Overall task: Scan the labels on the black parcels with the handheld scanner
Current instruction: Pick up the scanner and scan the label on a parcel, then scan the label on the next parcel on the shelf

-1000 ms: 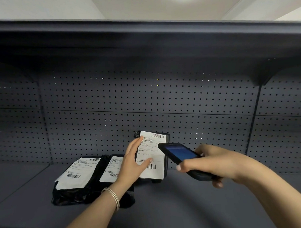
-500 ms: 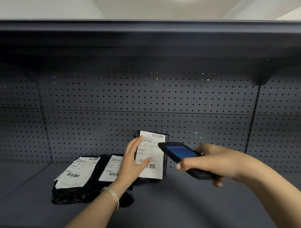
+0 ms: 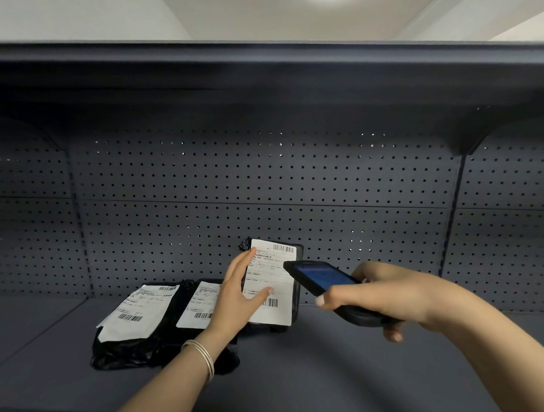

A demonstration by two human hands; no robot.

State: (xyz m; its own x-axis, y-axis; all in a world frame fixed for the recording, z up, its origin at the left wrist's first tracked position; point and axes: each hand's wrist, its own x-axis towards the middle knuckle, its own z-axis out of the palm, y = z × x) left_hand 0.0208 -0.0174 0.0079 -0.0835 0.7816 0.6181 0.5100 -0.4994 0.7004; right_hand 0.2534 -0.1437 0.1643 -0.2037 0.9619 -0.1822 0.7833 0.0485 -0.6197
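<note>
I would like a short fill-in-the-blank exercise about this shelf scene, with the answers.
1. The right hand holds the ____.
2. The left hand props one black parcel ____ against the pegboard.
3. ____ other parcels lie flat on the shelf.
4. A ____ circles the left wrist.

Answers: scanner; upright; two; bracelet

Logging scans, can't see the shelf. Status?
Left hand props parcel upright, label facing out. Right hand holds scanner at label. Two parcels lie left. Nothing blocking.
</note>
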